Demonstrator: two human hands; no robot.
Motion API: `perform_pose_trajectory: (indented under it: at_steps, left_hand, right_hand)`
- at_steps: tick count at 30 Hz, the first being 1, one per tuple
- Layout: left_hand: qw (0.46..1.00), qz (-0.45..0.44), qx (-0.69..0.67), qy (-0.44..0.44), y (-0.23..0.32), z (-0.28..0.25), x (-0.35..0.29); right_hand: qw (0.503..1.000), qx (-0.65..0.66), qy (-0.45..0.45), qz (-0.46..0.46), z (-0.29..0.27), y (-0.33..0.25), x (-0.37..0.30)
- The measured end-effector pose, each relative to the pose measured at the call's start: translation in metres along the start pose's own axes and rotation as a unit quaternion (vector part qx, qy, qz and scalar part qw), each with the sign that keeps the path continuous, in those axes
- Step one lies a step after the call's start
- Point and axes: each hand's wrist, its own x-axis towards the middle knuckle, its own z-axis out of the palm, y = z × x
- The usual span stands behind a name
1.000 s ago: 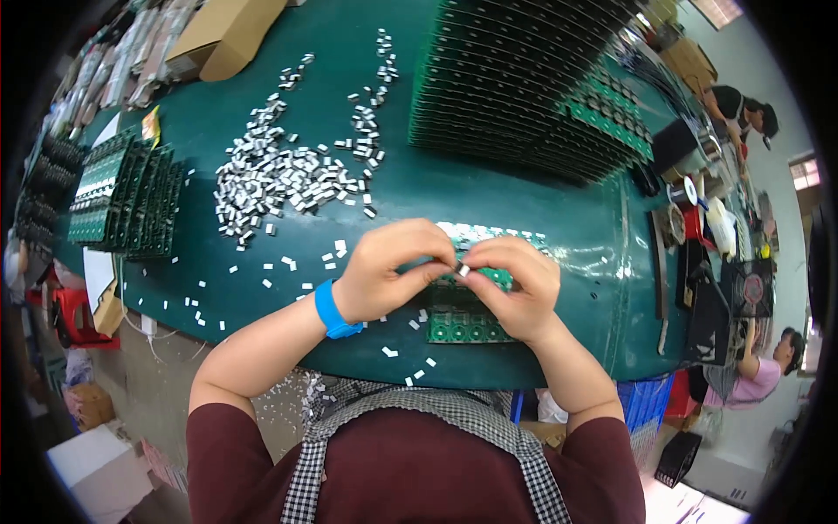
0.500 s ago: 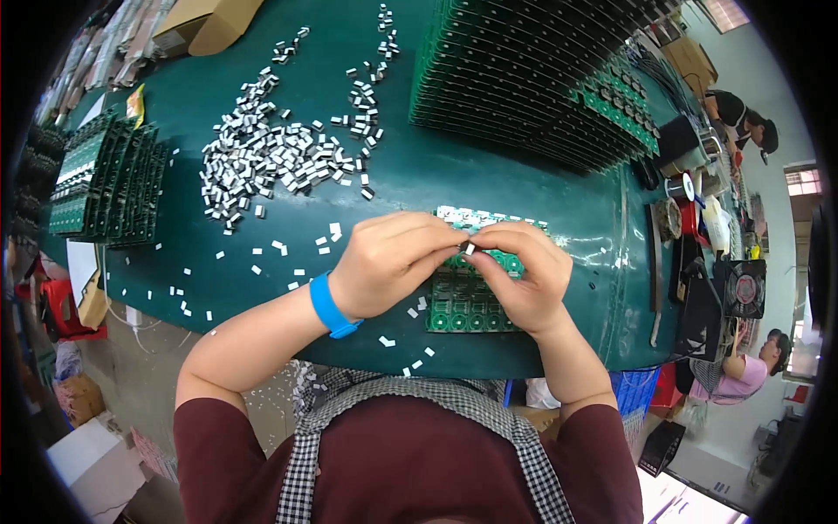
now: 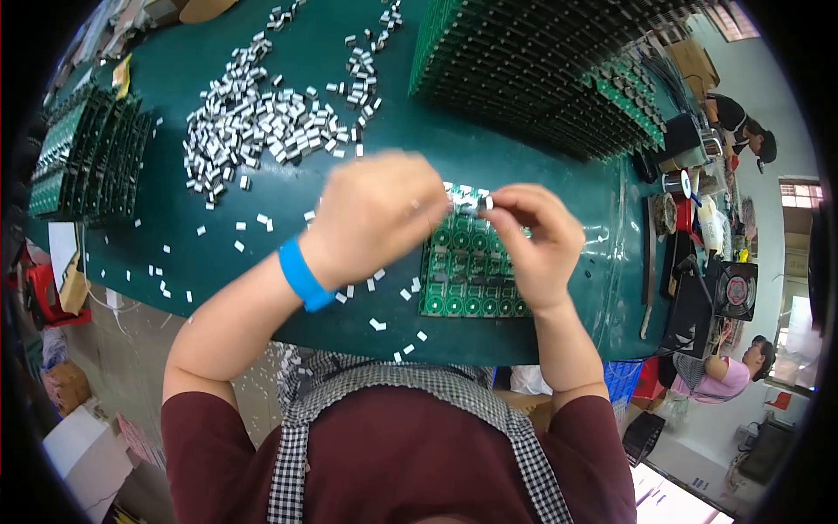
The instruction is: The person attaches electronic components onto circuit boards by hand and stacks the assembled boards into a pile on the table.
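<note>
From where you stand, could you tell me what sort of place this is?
Most likely an electronics assembly workshop: green circuit boards stand in dense rows on a green-covered bench, a heap of small metal components lies loose, and both hands work above a circuit board panel.

A white carton (image 3: 83, 450) is seen on the floor at lower left; brown cardboard boxes (image 3: 694, 61) are stacked beyond the bench, upper right.
</note>
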Motion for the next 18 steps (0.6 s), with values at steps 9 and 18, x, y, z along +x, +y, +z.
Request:
perform_pose_trajectory:
  at_steps: [9, 18]
  left_hand:
    - [0.95, -0.088, 0.299, 0.0, -0.053, -0.003, -0.001]
    - [0.958, -0.092, 0.272, -0.002, -0.046, 0.002, -0.001]
  right_hand:
    - [0.95, -0.243, -0.134, -0.145, 0.009, 0.008, -0.001]
    - [0.937, -0.28, -0.132, -0.162, 0.017, 0.008, -0.006]
